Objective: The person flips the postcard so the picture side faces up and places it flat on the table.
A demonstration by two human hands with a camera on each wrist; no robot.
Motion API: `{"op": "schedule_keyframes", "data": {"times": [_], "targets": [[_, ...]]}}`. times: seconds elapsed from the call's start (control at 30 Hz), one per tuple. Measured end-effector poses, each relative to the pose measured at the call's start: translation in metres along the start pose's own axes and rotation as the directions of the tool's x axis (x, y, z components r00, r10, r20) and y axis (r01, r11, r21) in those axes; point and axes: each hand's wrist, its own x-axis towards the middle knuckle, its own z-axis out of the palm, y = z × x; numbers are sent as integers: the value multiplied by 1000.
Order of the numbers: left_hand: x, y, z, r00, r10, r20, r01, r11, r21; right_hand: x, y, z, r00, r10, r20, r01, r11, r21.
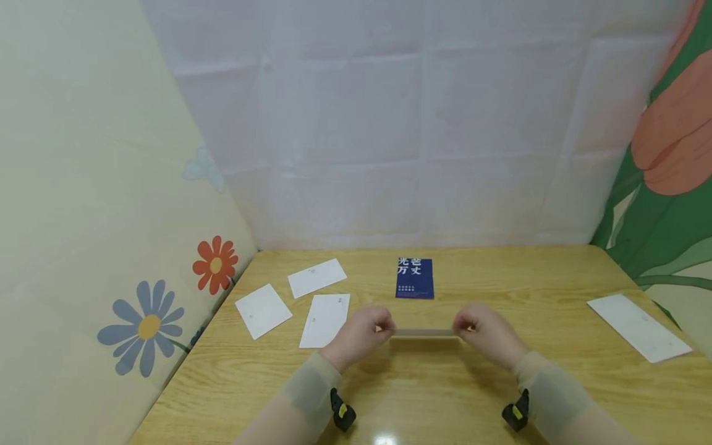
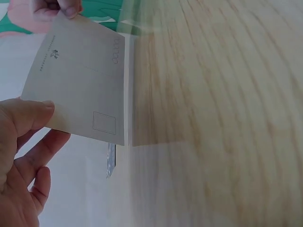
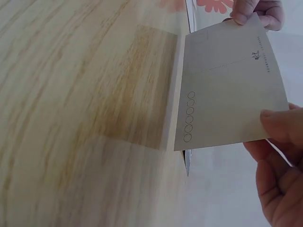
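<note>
left hand (image 1: pixel 360 335) and right hand (image 1: pixel 492 334), both pinching, postcard (image 2: pixel 83 87) between them, gripped at opposite edges

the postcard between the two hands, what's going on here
A person's left hand and right hand pinch opposite ends of a pale postcard, its marked side facing them. On the wooden table beyond it lies a blue card with white lettering. Three white cards lie on the left, and another white card on the far right.
</note>
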Motion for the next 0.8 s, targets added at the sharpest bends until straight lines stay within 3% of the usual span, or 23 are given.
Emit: {"op": "schedule_keyframes", "data": {"times": [0.37, 0.63, 0.8], "targets": [[-5, -4, 3, 990, 103, 93, -111, 989, 94, -5, 10, 2, 984, -148, 101, 148, 989, 7], [-6, -7, 4, 977, 114, 181, -141, 979, 144, -10, 10, 5, 976, -104, 190, 102, 995, 20], [-8, -5, 6, 970, 88, 226, -126, 979, 161, -12, 11, 7, 964, -137, 228, 137, 990, 16]]}}
